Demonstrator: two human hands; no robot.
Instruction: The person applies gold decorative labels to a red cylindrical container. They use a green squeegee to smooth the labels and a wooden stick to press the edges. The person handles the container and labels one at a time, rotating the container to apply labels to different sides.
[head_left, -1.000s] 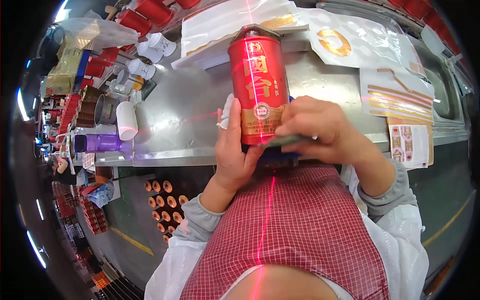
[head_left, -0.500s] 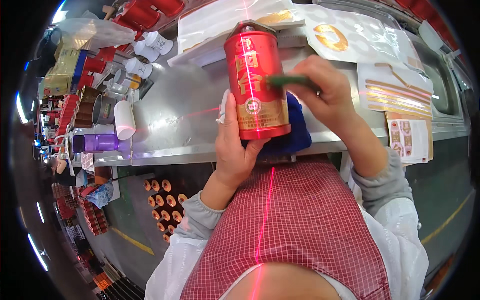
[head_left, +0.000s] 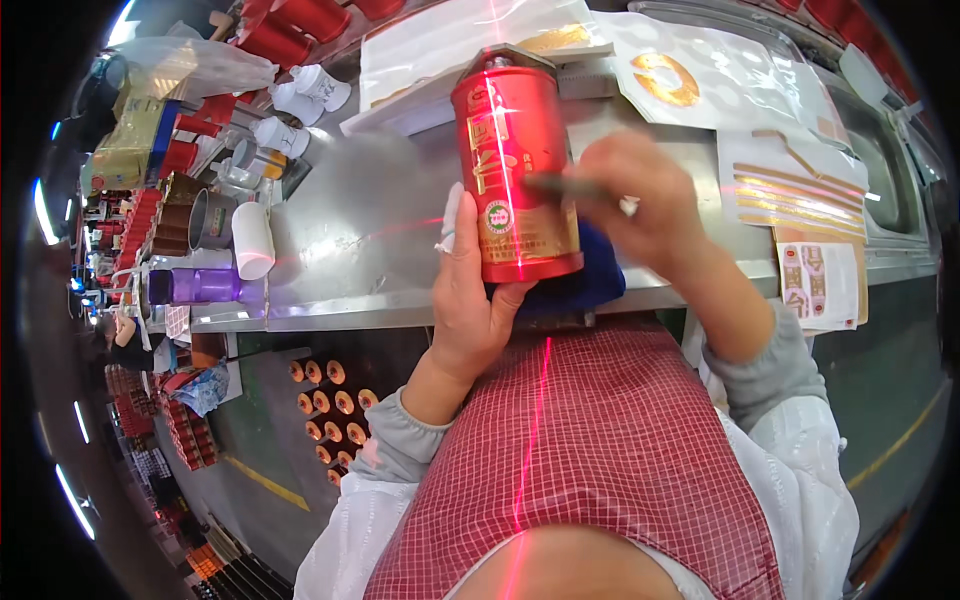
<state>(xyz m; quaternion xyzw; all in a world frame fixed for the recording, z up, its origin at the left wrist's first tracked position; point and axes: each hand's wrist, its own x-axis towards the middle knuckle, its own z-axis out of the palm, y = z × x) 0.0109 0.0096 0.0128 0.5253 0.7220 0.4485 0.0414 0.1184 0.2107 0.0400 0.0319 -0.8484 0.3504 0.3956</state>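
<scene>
Red bottle (head_left: pixel 515 150) over the near edge of the surface (head_left: pixel 350 270), left hand (head_left: pixel 466 305) cupping its lower side, right hand (head_left: pixel 645 195) pinching a dark tool (head_left: pixel 582 190); steady support and light pressure advised

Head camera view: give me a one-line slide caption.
At a metal table, the left hand holds a red bottle while the right hand holds a dark stick at its front.

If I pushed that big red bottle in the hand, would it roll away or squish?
The bottle would probably roll if laid on its side, because its body looks round. It seems stiff, since its edges look straight in the left hand. Its shiny surface might be a bit slippery.
</scene>
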